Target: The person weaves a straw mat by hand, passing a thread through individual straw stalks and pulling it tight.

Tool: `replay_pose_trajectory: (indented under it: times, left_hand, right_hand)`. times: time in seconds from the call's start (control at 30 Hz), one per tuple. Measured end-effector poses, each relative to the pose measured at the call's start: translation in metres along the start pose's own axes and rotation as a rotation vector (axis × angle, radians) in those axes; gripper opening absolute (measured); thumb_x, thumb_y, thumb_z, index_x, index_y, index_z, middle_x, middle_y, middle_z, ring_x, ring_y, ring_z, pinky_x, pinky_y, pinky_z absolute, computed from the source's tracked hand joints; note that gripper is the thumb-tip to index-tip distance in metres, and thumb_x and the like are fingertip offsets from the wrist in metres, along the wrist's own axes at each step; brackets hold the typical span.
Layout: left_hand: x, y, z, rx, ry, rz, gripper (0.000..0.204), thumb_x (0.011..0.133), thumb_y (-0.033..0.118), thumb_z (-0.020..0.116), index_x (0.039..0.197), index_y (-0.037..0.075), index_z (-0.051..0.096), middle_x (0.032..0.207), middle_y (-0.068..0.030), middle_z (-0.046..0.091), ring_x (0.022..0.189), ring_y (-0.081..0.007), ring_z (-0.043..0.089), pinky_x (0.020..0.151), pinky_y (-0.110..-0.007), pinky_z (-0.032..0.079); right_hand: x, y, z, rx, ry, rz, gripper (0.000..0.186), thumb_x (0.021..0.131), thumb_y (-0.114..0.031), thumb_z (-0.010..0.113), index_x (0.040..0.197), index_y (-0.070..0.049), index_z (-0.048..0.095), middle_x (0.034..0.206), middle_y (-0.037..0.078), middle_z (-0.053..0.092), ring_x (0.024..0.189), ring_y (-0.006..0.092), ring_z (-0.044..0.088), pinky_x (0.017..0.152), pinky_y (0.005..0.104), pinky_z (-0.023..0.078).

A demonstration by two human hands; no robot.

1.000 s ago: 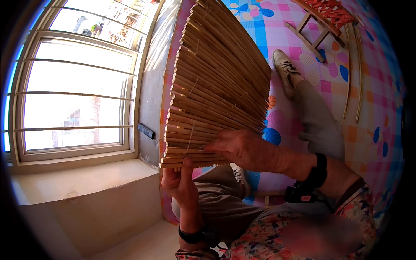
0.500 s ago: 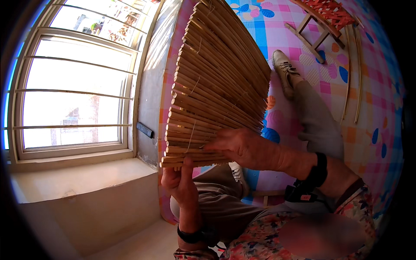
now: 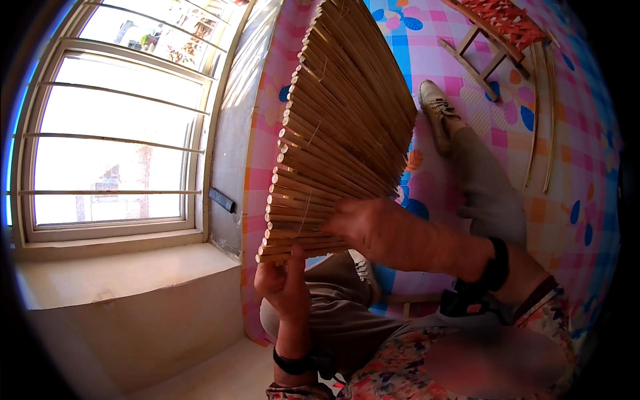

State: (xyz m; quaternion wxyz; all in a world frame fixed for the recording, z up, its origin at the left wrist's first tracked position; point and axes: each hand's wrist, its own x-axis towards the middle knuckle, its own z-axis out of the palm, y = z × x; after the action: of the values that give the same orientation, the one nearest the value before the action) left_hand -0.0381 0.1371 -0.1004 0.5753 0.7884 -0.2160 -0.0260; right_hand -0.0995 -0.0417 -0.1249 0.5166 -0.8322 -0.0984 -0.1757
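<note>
A mat of thin round wooden sticks (image 3: 353, 113), laid side by side and bound by rows of thread, slopes from the upper middle toward me. At its near left corner my left hand (image 3: 285, 287) grips the edge, thumb on top and fingers underneath. My right hand (image 3: 367, 227) rests over the last sticks, its fingers drawn together beside a loose loop of thread (image 3: 307, 210). Whatever sits between those fingertips is too small or hidden to make out. Cut stick ends line up unevenly along the mat's left side.
To the left is a barred window (image 3: 113, 140) above a pale ledge (image 3: 133, 277). A dark oblong object (image 3: 222, 200) lies beside it. A wooden stool with a red woven seat (image 3: 507, 27) and two long thin sticks (image 3: 552, 120) lie on the patterned floor sheet (image 3: 493, 127).
The mat's left side has shifted slightly right, showing more floor sheet beside it. My left hand has moved a little right with the corner, and my right hand has also shifted slightly.
</note>
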Motion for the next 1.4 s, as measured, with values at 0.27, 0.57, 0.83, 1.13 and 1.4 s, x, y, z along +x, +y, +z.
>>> replay_pose_trajectory:
  times: [0.27, 0.57, 0.83, 1.13, 1.4]
  left_hand:
    - [-0.013, -0.003, 0.011, 0.461, -0.046, 0.462, 0.033, 0.073, -0.003, 0.068, 0.106, 0.0, 0.061, 0.092, -0.0108, 0.055, 0.083, -0.0243, 0.055, 0.072, -0.032, 0.047]
    - [-0.062, -0.022, 0.019, 0.432, -0.135, 0.618, 0.03, 0.071, -0.004, 0.062, 0.1, -0.006, 0.061, 0.084, -0.0111, 0.057, 0.07, -0.0244, 0.06, 0.06, -0.031, 0.052]
    - [-0.076, -0.022, 0.025, 0.4, -0.265, 0.771, 0.022, 0.073, -0.003, 0.062, 0.094, -0.009, 0.06, 0.083, -0.0139, 0.058, 0.069, -0.0239, 0.062, 0.058, -0.029, 0.053]
    - [-0.071, -0.022, 0.024, 0.365, -0.275, 0.831, 0.017, 0.074, -0.002, 0.062, 0.09, -0.007, 0.061, 0.083, -0.0132, 0.058, 0.071, -0.0243, 0.062, 0.057, -0.027, 0.053]
    - [-0.072, -0.023, 0.027, 0.35, -0.274, 0.856, 0.015, 0.075, 0.003, 0.057, 0.086, -0.006, 0.063, 0.079, -0.0121, 0.054, 0.069, -0.0223, 0.057, 0.055, -0.027, 0.051]
  right_hand:
    - [-0.031, -0.009, 0.014, -0.042, 0.073, 0.067, 0.022, 0.078, -0.002, 0.049, 0.096, -0.003, 0.061, 0.089, 0.017, 0.059, 0.088, 0.0338, 0.059, 0.075, 0.0393, 0.049]
    - [-0.098, -0.02, 0.021, 0.228, 0.031, 0.431, 0.02, 0.079, -0.001, 0.06, 0.099, -0.003, 0.062, 0.082, 0.013, 0.058, 0.073, 0.0302, 0.06, 0.063, 0.0346, 0.05]
    - [-0.186, 0.02, 0.033, -0.369, -0.281, 0.228, 0.017, 0.077, -0.009, 0.055, 0.092, -0.003, 0.063, 0.091, 0.011, 0.064, 0.084, 0.032, 0.061, 0.073, 0.0423, 0.048]
    - [-0.192, -0.02, 0.001, -0.088, -0.307, 0.554, 0.018, 0.077, -0.008, 0.055, 0.092, -0.003, 0.063, 0.091, 0.011, 0.063, 0.085, 0.0321, 0.061, 0.073, 0.0427, 0.048]
    - [-0.197, -0.023, 0.004, -0.074, -0.335, 0.591, 0.018, 0.077, -0.008, 0.054, 0.092, -0.003, 0.063, 0.092, 0.011, 0.063, 0.085, 0.0321, 0.061, 0.074, 0.0431, 0.048]
